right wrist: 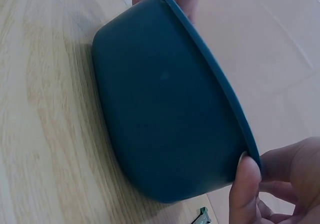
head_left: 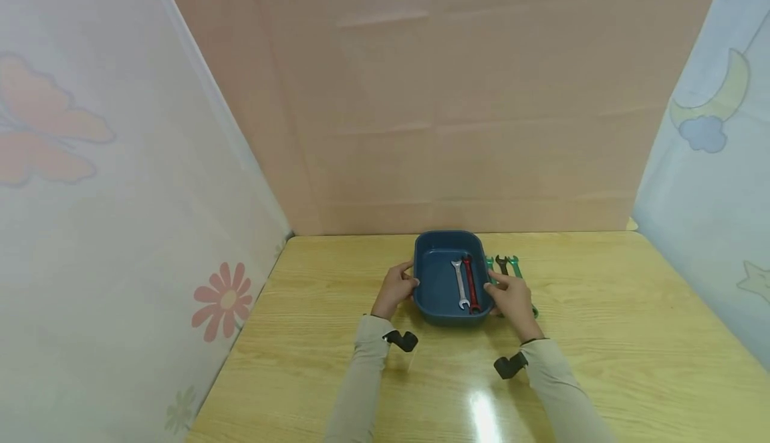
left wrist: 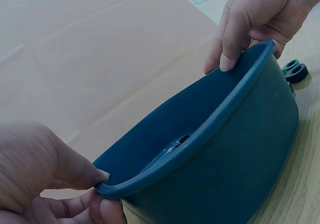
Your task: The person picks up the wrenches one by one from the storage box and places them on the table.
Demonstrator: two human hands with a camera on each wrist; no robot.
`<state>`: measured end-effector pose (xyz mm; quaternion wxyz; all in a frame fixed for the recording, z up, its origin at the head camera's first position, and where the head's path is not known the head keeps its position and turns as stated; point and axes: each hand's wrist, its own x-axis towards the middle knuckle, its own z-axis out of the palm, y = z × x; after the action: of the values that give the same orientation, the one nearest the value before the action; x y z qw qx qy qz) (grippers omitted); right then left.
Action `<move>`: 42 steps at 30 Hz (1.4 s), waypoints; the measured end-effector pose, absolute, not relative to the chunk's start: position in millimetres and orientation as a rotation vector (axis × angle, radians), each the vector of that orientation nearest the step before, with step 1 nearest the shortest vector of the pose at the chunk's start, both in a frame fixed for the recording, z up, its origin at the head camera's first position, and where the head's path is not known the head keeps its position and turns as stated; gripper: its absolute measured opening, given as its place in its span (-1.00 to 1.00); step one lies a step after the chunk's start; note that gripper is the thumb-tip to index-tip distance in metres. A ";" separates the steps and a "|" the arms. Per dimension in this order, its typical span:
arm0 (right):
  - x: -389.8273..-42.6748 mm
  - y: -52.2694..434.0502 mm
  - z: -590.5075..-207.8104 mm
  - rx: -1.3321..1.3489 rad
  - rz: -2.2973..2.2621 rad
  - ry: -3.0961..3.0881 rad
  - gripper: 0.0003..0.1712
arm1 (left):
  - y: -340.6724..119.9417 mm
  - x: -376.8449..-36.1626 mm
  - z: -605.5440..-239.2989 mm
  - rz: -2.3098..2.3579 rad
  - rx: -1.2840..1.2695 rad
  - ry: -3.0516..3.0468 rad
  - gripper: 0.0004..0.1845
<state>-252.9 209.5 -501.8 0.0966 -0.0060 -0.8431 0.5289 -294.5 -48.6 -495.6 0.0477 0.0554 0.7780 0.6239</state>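
A dark blue plastic basin (head_left: 434,296) sits between the two hands near the back of the table. Inside it lie a silver wrench (head_left: 460,284) and a red wrench (head_left: 471,285), side by side. My left hand (head_left: 397,287) pinches the basin's left rim, thumb on the inside and fingers beneath the lip, as the left wrist view shows. The right hand (head_left: 511,298) pinches the opposite rim. Just right of the basin, partly behind the right hand, are a black wrench (head_left: 502,264) and green wrenches (head_left: 515,266) on the table.
The wooden table (head_left: 325,296) runs back to a tan paper-like wall (head_left: 451,129). Patterned cloth walls stand on both sides, the left one (head_left: 120,229) with flowers. Black wrist mounts (head_left: 403,341) sit at both cuffs.
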 end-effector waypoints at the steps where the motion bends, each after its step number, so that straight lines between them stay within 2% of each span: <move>1: -253.2 209.1 -501.3 -0.023 1.573 -2.498 -0.48 | -48.1 -295.0 -495.2 1.889 0.160 2.391 -0.39; 20: -254.4 204.6 -501.6 -0.077 1.604 -2.501 -0.47 | -40.0 -293.6 -489.8 1.743 0.122 2.653 -0.34; 31: -252.4 204.0 -504.9 -0.072 1.598 -2.491 -0.47 | -35.0 -290.9 -491.0 1.748 0.109 2.707 -0.38; 38: -252.6 204.6 -502.9 -0.094 1.598 -2.477 -0.48 | -31.1 -294.5 -482.4 1.741 0.140 2.788 -0.50; 42: -251.3 203.9 -502.5 -0.108 1.586 -2.476 -0.48 | -29.7 -294.8 -477.6 1.675 0.198 2.899 -0.69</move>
<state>-251.3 203.9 -502.5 0.0996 -0.0365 -0.8373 0.5363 -294.8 -29.7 -477.6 -0.1061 0.0586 0.8594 0.4967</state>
